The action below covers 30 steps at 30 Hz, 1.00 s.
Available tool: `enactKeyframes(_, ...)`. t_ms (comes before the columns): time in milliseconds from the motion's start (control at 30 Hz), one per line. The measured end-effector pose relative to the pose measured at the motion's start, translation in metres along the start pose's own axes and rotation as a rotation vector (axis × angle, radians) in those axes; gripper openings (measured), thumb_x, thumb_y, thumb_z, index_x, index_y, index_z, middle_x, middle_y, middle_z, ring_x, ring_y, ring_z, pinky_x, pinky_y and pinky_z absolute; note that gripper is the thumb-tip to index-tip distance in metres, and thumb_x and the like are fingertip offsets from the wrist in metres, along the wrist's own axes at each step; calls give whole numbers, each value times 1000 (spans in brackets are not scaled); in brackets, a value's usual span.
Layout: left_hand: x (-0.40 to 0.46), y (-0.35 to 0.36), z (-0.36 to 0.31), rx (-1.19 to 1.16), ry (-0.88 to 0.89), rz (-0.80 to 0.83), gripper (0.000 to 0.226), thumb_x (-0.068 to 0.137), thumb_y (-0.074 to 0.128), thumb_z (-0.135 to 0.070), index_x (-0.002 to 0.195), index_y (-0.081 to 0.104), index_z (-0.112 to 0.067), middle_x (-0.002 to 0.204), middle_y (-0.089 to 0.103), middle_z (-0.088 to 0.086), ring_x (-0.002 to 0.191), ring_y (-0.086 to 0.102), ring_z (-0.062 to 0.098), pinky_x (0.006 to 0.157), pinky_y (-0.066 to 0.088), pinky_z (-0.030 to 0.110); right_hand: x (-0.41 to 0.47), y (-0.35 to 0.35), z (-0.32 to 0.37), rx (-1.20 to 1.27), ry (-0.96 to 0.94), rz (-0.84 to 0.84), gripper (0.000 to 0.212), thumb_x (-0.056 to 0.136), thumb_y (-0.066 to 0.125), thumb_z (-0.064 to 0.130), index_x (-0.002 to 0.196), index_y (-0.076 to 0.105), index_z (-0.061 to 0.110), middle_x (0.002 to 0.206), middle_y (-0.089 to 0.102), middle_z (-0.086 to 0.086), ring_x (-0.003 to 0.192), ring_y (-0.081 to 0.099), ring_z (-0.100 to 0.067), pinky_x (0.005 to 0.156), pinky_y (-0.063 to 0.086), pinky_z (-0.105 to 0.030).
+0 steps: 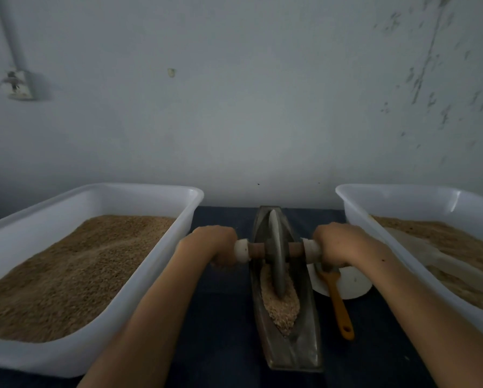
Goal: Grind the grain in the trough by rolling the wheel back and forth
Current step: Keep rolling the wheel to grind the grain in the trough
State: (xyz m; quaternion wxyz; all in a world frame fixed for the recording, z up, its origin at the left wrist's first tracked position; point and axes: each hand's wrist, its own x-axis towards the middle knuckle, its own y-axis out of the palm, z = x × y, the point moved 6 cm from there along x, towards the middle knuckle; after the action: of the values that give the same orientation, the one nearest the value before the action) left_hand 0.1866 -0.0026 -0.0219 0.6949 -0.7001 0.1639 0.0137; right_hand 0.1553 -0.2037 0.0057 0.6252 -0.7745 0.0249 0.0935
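Item: wall socket (20, 86) with a plugged cable, high on the wall, far up and left of the left hand; no readable marking.

Item: left tub (139, 191), white plastic, standing on the desk (223, 326) just left of the left hand, holding a heaped bed of brown grain; no label seen.

Item: left hand (216, 243), fingers curled round the left end of the axle (253, 249), beside its white end cap.

Item: trough (304, 345), narrow, dark metal, boat-shaped, lying lengthwise between the two hands and running toward the wall; no brand visible.

Item: wheel (276, 253), grey disc, upright in the trough on the wooden axle, its lower rim pressed into the grain (281, 306), which lay in the near half of the trough, below and nearer than the hands.

Item: right hand (335, 243), fingers wrapped round the right end of the axle by the second white cap.

Item: brush or scraper with an orange handle (339, 303), lying on the desk just below the right hand, its head on a white dish (355, 284) partly hidden by that hand.

Item: right tub (402, 191), white plastic, just right of the right hand, holding brown ground material; no writing legible.
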Motion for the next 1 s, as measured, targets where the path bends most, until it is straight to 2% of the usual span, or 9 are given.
enactKeyframes(67, 0, 3, 0, -26, 13, 52, 22, 79, 73, -23, 96, 61, -17, 77, 61, -4, 68, 59, 9, 69, 45, 27, 0, 2, -1, 9, 10, 60, 20, 82, 71, 20, 100, 64, 16, 87, 63, -2, 81, 63, -15, 76, 53, -29)
enactKeyframes(133, 1, 3, 1, -41, 16, 48, 19, 78, 73, -23, 91, 61, -17, 72, 60, -4, 65, 58, 8, 64, 43, 25, 2, 3, -1, 2, 8, 67, 14, 81, 71, 21, 91, 62, 17, 81, 62, -1, 71, 61, -13, 70, 52, -27)
enactKeyframes(233, 4, 1, 2, -31, -4, -13, 29, 77, 74, -27, 100, 61, -15, 75, 60, -4, 71, 60, 12, 71, 47, 29, 5, 2, -2, 16, 24, -12, 17, 83, 68, 18, 76, 52, 20, 75, 55, 1, 63, 52, -11, 59, 43, -25)
enactKeyframes(433, 0, -16, -5, 103, -41, -384, 31, 78, 70, -30, 105, 58, -19, 96, 63, 1, 90, 60, 20, 79, 46, 34, 5, -5, -2, 45, 72, -310, 11, 86, 59, 13, 95, 57, 18, 98, 63, -3, 91, 61, -22, 71, 40, -29)
enactKeyframes(567, -4, -19, -8, 139, -54, -470, 28, 83, 65, -28, 108, 56, -19, 105, 63, 3, 97, 60, 21, 80, 44, 34, 5, -5, -1, 61, 70, -355, 15, 87, 59, 13, 85, 46, 21, 102, 63, -2, 95, 60, -22, 75, 39, -29)
enactKeyframes(667, -4, -16, -7, 138, -49, -407, 31, 82, 67, -28, 110, 57, -18, 104, 64, 3, 96, 60, 21, 80, 45, 34, 5, -5, -2, 38, 61, -309, 12, 87, 60, 14, 96, 55, 20, 104, 63, -2, 96, 61, -21, 78, 43, -30)
enactKeyframes(800, -4, -7, -2, 53, -48, -124, 39, 78, 73, -28, 112, 59, -15, 100, 64, 3, 91, 61, 19, 82, 47, 34, 3, -4, -1, 3, 19, -144, 20, 85, 64, 15, 105, 62, 16, 93, 60, -1, 82, 57, -17, 69, 42, -27)
enactKeyframes(900, -7, 1, -2, -22, -14, 67, 30, 80, 72, -22, 106, 61, -12, 80, 61, -2, 69, 59, 10, 67, 47, 26, -1, -2, -1, 5, -5, 11, 21, 84, 66, 15, 105, 64, 13, 92, 62, -3, 83, 61, -17, 68, 46, -27)
enactKeyframes(1000, -7, 2, -4, -48, 2, 109, 23, 81, 71, -19, 101, 62, -12, 73, 59, -3, 61, 57, 7, 56, 42, 20, -3, 2, -1, -18, 2, 98, 21, 86, 66, 12, 107, 67, 10, 93, 64, -4, 79, 61, -15, 65, 46, -23)
